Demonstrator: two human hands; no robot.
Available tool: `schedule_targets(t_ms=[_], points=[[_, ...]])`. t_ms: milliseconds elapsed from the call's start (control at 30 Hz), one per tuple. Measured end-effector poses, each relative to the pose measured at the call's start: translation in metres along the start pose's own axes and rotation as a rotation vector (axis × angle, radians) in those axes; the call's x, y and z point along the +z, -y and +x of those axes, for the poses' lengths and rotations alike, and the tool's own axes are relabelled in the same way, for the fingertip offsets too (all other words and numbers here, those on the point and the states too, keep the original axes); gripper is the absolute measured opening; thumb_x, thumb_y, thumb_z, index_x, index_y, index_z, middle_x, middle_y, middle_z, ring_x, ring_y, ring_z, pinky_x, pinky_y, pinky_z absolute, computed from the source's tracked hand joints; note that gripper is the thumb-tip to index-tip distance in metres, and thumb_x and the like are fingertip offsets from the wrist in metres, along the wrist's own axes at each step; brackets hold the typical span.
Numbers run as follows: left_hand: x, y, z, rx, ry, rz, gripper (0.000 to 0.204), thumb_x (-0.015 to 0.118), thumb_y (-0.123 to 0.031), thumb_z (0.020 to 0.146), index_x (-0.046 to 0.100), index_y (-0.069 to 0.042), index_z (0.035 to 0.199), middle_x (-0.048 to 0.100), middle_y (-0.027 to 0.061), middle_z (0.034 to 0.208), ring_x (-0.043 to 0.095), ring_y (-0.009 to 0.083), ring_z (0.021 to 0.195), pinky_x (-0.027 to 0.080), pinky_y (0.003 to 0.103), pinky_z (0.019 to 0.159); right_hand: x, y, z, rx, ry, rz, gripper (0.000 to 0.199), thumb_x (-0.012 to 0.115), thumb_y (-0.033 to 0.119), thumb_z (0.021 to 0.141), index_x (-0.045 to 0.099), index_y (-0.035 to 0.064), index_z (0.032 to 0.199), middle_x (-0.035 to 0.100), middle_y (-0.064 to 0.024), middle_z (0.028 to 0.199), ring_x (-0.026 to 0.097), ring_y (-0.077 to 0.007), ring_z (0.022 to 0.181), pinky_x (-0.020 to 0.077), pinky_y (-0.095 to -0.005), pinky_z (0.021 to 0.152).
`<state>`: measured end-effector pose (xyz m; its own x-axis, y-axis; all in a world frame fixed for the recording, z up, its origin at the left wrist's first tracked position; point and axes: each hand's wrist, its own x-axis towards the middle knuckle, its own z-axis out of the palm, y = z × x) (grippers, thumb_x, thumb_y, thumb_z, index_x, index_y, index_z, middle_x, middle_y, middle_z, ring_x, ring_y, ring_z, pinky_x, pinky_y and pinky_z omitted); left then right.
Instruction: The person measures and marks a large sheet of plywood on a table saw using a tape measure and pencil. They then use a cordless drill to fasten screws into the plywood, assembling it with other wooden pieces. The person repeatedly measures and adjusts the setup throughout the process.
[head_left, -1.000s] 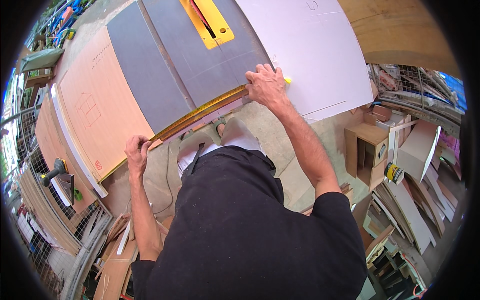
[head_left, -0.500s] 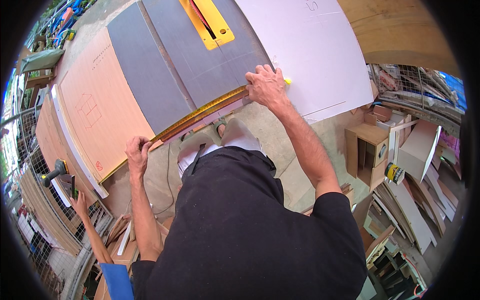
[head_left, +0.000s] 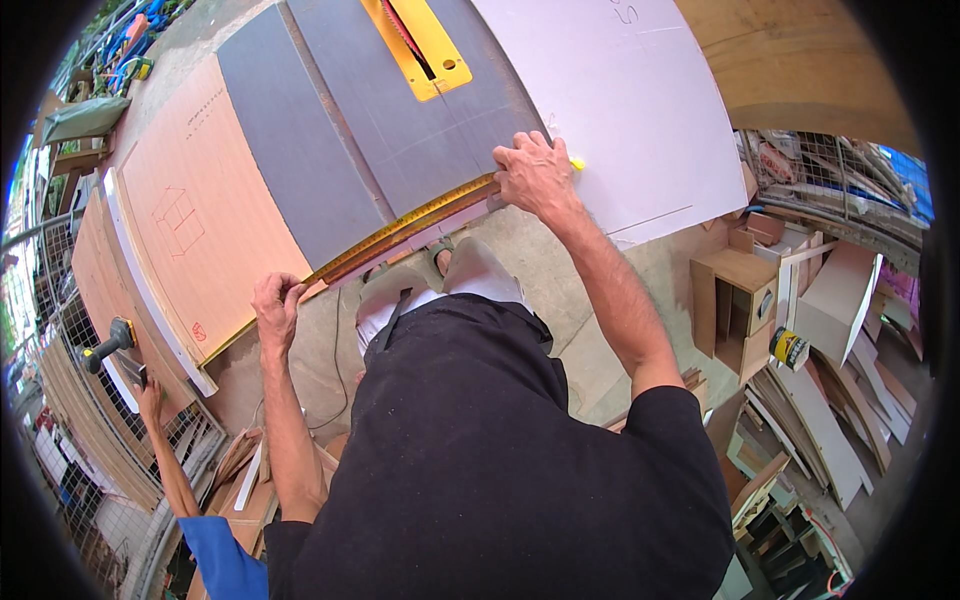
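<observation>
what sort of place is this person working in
Most likely a woodworking workshop: a saw blade shows in a yellow insert in the grey tabletop, a tape measure is stretched along that tabletop's near edge, and loose boards stand piled at the right.

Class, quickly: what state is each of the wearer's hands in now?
Left hand: closed, pinching the yellow tape measure.
Right hand: closed, holding the same tape measure farther right.

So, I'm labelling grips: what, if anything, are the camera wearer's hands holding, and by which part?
The left hand pinches the yellow measuring tape along its blade; the right hand grips it farther right, hiding exactly which part.
</observation>
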<state>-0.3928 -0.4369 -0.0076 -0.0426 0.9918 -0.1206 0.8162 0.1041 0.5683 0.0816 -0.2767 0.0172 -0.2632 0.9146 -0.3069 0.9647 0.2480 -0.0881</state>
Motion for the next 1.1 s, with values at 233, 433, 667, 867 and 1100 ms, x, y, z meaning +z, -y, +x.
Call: schedule_targets(t_ms=[233, 433, 667, 867, 1100], points=[[-0.0002, -0.0009, 0.0000, -0.001, -0.002, -0.017, 0.013, 0.083, -0.004, 0.091, 0.072, -0.002, 0.097, 0.071, 0.0115, 0.092, 0.067, 0.0296, 0.092, 0.055, 0.044, 0.081, 0.0004, 0.0004, 0.0006, 0.012, 0.015, -0.002, 0.024, 0.080, 0.037, 0.094, 0.079, 0.0200, 0.111, 0.070, -0.0052, 0.114, 0.065, -0.0238, 0.121, 0.0468, -0.0508, 0.103], [-0.0005, -0.0015, 0.0004, 0.024, -0.006, 0.004, 0.012, 0.082, -0.003, 0.091, 0.072, -0.001, 0.096, 0.071, 0.0121, 0.092, 0.067, 0.0286, 0.092, 0.056, 0.042, 0.079, -0.0011, 0.0007, 0.0006, 0.015, 0.034, -0.005, 0.025, 0.080, 0.038, 0.095, 0.079, 0.0198, 0.111, 0.070, -0.0053, 0.114, 0.065, -0.0235, 0.120, 0.0472, -0.0511, 0.104], [-0.0014, -0.0034, 0.0005, 0.011, 0.001, -0.004, 0.013, 0.082, -0.002, 0.091, 0.071, 0.000, 0.097, 0.070, 0.0124, 0.092, 0.067, 0.0287, 0.092, 0.057, 0.042, 0.079, -0.0026, 0.0011, 0.0010, 0.014, 0.045, -0.010, 0.024, 0.080, 0.037, 0.095, 0.079, 0.0200, 0.112, 0.070, -0.0055, 0.113, 0.065, -0.0231, 0.120, 0.0474, -0.0510, 0.104], [-0.0016, -0.0039, 0.0004, 0.013, 0.002, -0.008, 0.013, 0.083, -0.002, 0.091, 0.071, -0.001, 0.097, 0.070, 0.0126, 0.092, 0.067, 0.0288, 0.092, 0.056, 0.042, 0.079, -0.0036, 0.0016, 0.0007, 0.012, 0.045, -0.009, 0.025, 0.081, 0.038, 0.095, 0.079, 0.0199, 0.112, 0.070, -0.0052, 0.114, 0.065, -0.0229, 0.121, 0.0472, -0.0515, 0.105], [-0.0016, -0.0031, 0.0007, 0.029, -0.002, -0.006, 0.013, 0.083, -0.003, 0.091, 0.071, -0.001, 0.097, 0.070, 0.0124, 0.091, 0.067, 0.0287, 0.092, 0.056, 0.042, 0.079, -0.0041, 0.0017, 0.0010, 0.013, 0.059, -0.007, 0.025, 0.081, 0.038, 0.095, 0.079, 0.0197, 0.112, 0.070, -0.0056, 0.115, 0.064, -0.0234, 0.122, 0.0472, -0.0521, 0.105]])
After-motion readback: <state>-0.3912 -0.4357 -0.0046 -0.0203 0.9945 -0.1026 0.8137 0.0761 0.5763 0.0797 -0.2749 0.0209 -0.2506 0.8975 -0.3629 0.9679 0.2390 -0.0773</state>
